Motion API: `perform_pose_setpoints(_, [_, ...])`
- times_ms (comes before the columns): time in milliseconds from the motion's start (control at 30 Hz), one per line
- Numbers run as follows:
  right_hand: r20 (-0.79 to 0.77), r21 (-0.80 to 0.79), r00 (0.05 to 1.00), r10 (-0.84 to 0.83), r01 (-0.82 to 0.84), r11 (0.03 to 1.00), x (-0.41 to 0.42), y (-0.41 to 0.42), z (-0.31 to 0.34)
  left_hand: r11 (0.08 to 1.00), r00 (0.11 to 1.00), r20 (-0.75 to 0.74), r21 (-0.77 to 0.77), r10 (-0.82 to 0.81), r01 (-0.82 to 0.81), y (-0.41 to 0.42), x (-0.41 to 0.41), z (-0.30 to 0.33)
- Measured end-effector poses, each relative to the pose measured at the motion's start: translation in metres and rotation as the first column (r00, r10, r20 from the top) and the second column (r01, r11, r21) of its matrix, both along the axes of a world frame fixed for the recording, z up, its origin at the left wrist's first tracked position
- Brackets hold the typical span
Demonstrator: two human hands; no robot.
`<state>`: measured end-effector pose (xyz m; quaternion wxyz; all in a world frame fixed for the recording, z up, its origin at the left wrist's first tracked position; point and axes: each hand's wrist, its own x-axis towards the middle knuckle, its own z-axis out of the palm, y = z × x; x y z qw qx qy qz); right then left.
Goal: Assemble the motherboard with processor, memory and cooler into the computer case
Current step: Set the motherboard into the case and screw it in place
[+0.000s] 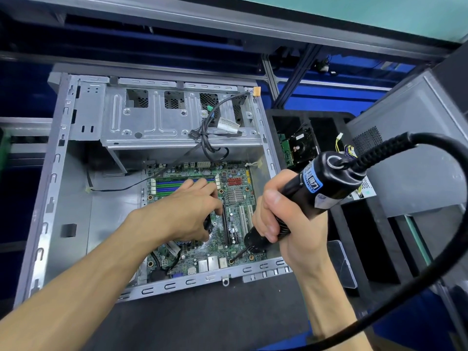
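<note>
The grey metal computer case [76,188] lies open on the bench. Inside it, at the lower right, lies the green motherboard [235,219] with blue and green memory slots [167,184] along its far edge. My left hand [184,211] rests on the middle of the board, covering a black part that I cannot make out; its fingers are bent over it. My right hand [281,219] grips a black electric screwdriver [326,181], tilted down to the left. Its bit tip [231,260] sits on a screw hole at the board's near edge.
The screwdriver's thick black cable [443,158] loops to the right and down. Loose black wires [210,138] hang from the drive cage [162,115] over the board. A hard drive [300,148] sits in a black foam tray [367,239] at right, beside another grey case [415,153].
</note>
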<state>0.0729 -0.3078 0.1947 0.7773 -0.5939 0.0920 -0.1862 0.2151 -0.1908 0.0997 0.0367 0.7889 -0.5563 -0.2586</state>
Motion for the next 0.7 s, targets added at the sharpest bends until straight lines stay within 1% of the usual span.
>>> perform_pose_setpoints(700, [-0.023, -0.021, 1.0, -0.008, 0.008, 1.0, 0.0049, 0.0024, -0.0013, 1.0, 1.0, 0.001, 0.002, 0.0, 0.0, 0.0017, -0.001, 0.0033])
